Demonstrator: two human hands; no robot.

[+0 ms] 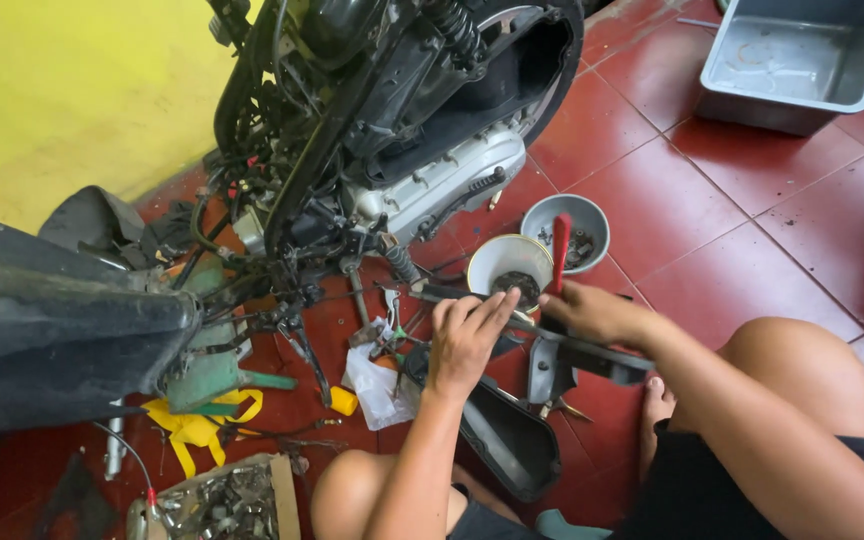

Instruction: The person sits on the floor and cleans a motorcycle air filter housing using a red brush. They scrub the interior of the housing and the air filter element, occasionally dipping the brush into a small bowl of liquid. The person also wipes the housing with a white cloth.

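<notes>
My left hand [464,340] rests fingers-down on a long dark metal part [592,352] that lies across my lap area, above a black plastic cover [512,440] on the floor. My right hand [592,312] grips a red-handled brush [559,250], its handle pointing up beside a white bowl [492,258] holding dark liquid. A grey bowl [592,215] with small metal parts sits just behind it. A stripped scooter [392,120] with exposed engine stands in front of me.
A grey metal tub [802,60] sits at the top right on the red tiled floor [732,220]. A black body panel [52,320] fills the left. Yellow cloth [192,425], white rag [377,385], a box of bolts [222,505] and loose tools lie around. My bare knees frame the bottom.
</notes>
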